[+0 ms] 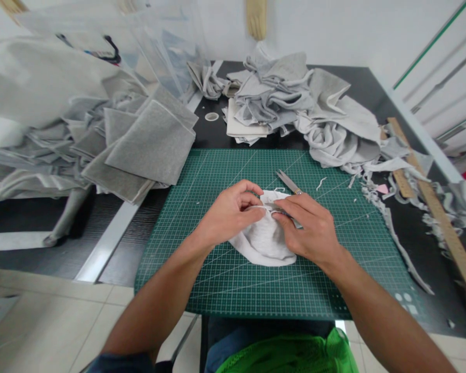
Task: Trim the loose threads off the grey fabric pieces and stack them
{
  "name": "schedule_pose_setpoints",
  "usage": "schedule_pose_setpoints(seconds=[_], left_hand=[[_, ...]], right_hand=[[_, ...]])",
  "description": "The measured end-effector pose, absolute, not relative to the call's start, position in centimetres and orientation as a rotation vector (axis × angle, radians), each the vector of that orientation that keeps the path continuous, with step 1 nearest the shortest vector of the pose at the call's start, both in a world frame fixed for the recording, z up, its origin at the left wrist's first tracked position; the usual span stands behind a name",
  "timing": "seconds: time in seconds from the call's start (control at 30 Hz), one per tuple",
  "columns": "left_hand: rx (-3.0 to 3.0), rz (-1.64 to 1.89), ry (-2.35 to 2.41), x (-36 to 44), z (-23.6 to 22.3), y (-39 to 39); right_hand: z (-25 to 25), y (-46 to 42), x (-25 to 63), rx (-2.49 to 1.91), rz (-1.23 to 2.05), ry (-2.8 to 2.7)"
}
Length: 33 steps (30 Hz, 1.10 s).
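Note:
A piece of white cloth [266,241], gathered into a loose pouch shape, lies on the green cutting mat [233,290]. My left hand [236,210] pinches its upper edge between thumb and fingers. From the other side my right hand [310,223] grips the same edge, close to the left fingertips. Metal scissors [288,181] show partly beneath my right hand, blades pointing up and left; I cannot tell whether that hand also holds them. Loose white threads stick out at the top of the cloth.
Folded grey cloth pieces [151,142] are piled at the left, before a clear plastic bin [163,46]. Another grey fabric heap [279,93] stands at the back. A tape roll [212,117] lies behind the mat. Wooden rulers [442,212] and fabric scraps [399,243] lie right.

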State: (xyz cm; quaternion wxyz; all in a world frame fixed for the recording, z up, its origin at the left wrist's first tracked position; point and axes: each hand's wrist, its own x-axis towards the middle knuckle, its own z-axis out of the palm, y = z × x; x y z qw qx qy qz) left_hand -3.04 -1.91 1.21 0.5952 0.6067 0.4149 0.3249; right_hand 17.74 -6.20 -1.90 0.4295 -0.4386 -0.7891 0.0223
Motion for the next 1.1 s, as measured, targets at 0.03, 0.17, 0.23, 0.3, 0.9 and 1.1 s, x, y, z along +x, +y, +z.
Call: schedule_pose_setpoints(seconds=[0.03, 0.17, 0.23, 0.3, 0.9, 1.1], left_hand=[[1.399, 0.753, 0.955, -3.04, 1.23, -1.92], [1.370, 0.746, 0.936, -2.96, 1.24, -2.03], [1.350, 0.744, 0.935, -2.93, 1.23, -2.09], [1.335, 0.740, 0.931, -2.92, 1.20, -2.12], [1.332, 0.746, 0.949, -2.73, 1.41, -2.30], [1.370, 0.734, 0.939, -2.69, 1.09, -2.35]], right_hand=[[-1.88, -6.19, 17.72, -1.086, 0.056, -1.972], [-1.93, -6.15, 17.71, -1.052, 0.068, -1.980], [-1.98, -6.15, 17.72, -1.037, 0.065, -1.979], [-2.00, -6.17, 17.73, -1.027, 0.058, -1.980], [-2.03, -6.15, 17.62, -1.007, 0.042, -2.003], [-1.90, -6.12, 17.70, -0.994, 0.055, -2.014]])
